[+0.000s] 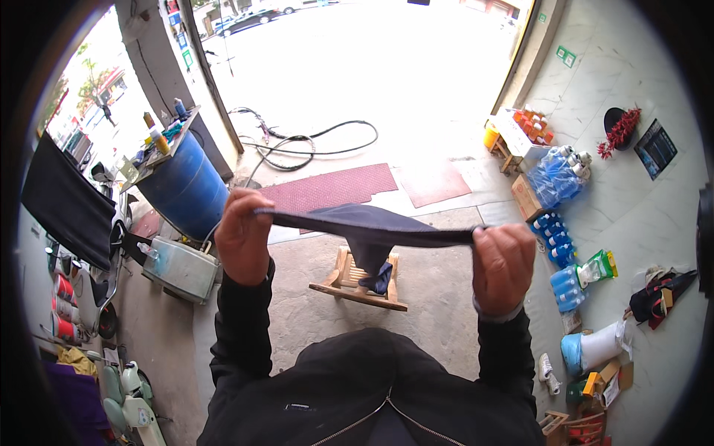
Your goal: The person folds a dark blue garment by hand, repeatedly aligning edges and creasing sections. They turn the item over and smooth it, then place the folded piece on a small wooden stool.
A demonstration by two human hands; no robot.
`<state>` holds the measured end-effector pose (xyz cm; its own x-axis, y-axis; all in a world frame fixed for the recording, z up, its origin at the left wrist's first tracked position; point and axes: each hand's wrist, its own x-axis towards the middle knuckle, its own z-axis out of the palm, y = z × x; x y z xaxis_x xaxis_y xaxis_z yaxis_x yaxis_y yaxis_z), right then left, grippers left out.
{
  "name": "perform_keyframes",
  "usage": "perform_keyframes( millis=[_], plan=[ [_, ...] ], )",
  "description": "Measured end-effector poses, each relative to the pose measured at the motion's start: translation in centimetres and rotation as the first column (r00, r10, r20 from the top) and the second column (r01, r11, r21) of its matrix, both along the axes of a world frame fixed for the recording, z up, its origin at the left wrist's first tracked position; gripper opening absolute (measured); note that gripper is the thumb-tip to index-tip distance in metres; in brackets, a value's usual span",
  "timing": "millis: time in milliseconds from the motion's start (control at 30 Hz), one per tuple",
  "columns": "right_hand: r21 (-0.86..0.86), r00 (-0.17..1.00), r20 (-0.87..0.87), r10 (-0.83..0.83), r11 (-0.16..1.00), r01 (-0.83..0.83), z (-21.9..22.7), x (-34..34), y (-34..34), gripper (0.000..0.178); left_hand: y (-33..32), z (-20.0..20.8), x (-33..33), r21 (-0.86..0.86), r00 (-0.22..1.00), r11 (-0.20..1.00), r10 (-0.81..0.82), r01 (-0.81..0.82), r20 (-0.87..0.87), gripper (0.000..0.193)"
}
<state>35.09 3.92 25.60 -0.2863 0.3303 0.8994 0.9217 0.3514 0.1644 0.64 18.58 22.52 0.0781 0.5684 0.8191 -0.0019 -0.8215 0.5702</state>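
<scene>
Dark cloth (368,227) stretched between my left hand (242,238) and right hand (503,267), fingers pinching each end (light, limp, sags mid-span).

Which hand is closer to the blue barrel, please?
Left. The left hand is just right of the blue barrel; the right hand is much farther right, gripping the cloth's other end.

Dark cloth (372,230) hides part of the wooden stool (361,286); fingers curled behind it

Black zipped jacket, long sleeves to each wrist, grey cuff at right
</scene>
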Motion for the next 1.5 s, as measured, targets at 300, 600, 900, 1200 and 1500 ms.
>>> perform_keyframes(
  millis=[300, 600, 900, 1200, 1500],
  plan=[
    [-0.492, 0.989, -0.146, 0.031, 0.865, -0.100, -14.0, -0.9, -2.7, 0.020, -2.0, -16.8, -2.7, -0.499, 0.966, 0.867, -0.123, -0.008, -0.229, 0.005],
    [-0.812, 0.994, -0.103, 0.044, 0.573, -0.110, -27.2, -2.2, -5.8, 0.009, -5.2, -27.1, -4.4, -0.761, 0.896, 0.648, -0.318, -0.033, -0.310, 0.010],
    [-0.925, 0.990, -0.050, -0.132, 0.380, 0.004, -30.5, -2.0, -6.3, 0.020, -4.8, -25.0, -2.2, -0.680, 0.873, 0.730, -0.379, 0.077, -0.308, 0.011],
    [-0.860, 0.985, -0.007, -0.170, 0.504, 0.081, -30.5, -1.1, -5.5, 0.013, -4.2, -25.4, -1.0, -0.678, 0.874, 0.735, -0.315, -0.023, -0.371, 0.007],
    [-0.812, 0.972, -0.029, -0.235, 0.573, 0.114, -29.8, -0.3, -5.0, 0.017, -3.4, -26.5, -0.6, -0.583, 0.868, 0.805, -0.213, -0.105, -0.450, 0.015]
  ],
)
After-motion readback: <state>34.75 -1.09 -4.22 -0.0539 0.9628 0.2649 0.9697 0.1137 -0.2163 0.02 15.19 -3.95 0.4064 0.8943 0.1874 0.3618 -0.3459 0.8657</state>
